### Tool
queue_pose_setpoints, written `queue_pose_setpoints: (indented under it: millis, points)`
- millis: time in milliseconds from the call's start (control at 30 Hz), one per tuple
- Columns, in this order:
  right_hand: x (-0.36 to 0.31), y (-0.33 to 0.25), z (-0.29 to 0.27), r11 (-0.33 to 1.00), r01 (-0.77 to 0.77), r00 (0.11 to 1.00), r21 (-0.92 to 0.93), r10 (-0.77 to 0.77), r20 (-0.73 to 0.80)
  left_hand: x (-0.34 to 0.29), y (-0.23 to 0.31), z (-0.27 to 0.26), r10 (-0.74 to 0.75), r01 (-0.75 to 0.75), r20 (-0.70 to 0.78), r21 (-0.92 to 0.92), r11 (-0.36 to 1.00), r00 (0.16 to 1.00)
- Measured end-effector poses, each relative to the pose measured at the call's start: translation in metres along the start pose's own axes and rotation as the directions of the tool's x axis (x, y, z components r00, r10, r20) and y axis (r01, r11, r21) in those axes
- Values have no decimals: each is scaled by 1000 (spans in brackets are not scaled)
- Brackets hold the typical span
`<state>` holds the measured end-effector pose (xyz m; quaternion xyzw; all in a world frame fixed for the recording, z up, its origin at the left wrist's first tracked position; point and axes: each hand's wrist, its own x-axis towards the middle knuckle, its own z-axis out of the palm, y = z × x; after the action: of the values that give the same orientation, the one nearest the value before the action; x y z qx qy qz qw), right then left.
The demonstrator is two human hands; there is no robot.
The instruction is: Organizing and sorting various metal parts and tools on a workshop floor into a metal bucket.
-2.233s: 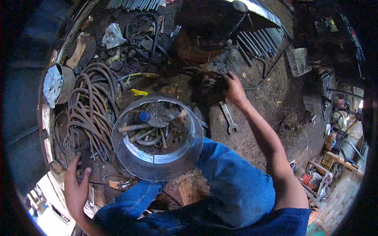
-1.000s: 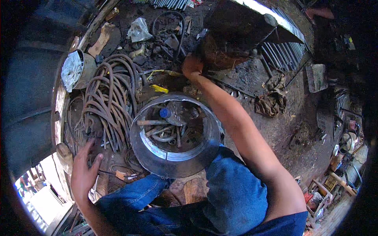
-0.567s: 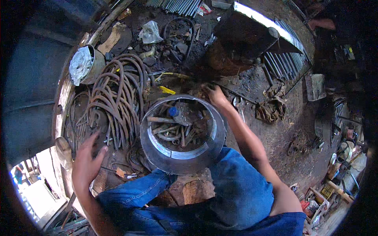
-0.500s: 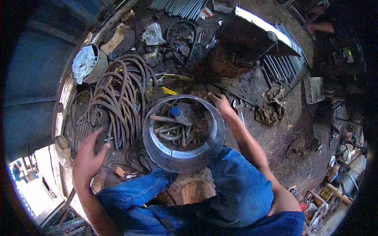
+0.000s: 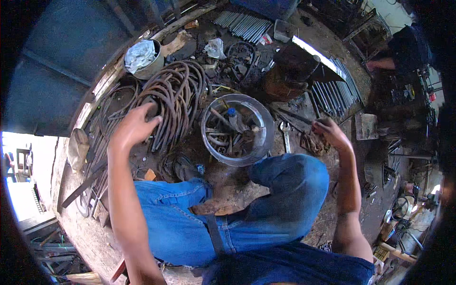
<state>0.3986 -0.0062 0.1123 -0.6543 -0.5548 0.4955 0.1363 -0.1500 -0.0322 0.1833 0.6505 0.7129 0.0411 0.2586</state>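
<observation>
My left hand (image 5: 135, 126) hovers over the near side of a big pile of coiled brown hose (image 5: 178, 95). Its fingers are apart and hold nothing. Off to the right, my right hand (image 5: 331, 134) is closed around the near end of a long dark metal rod (image 5: 295, 117), whose far end runs toward the dark furnace-like block (image 5: 285, 78). Between my hands, in front of my knees, sits a wide round metal ring (image 5: 269, 130). Inside it lie a blue-capped bottle (image 5: 232, 112) and several short metal pieces.
A spanner (image 5: 286, 137) and a crumpled brown cloth (image 5: 313, 144) lie near my right hand. Metal bars (image 5: 327, 98) rest beyond them. A bucket with plastic in it (image 5: 154, 66) stands far left. At the upper right, another person's arm (image 5: 381, 63) reaches in.
My right hand has moved right from beside the ring to the rod's near end. My left hand has shifted forward over the hose. The view has turned and pulled back.
</observation>
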Motion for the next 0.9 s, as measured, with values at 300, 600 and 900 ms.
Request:
queue_pose_setpoints:
  millis: [300,600,900]
  points:
    - [12,-148,10,470,675,738,-569,-417,531,-2,-10,-6,52,-53,20,50,997,998]
    - [89,-168,149,452,440,779,-776,239,580,0,9,2,82,-82,2,56,995,997]
    - [35,-207,168,258,877,467,-405,-652,597,-1,-9,-4,165,-160,-66,72,984,984]
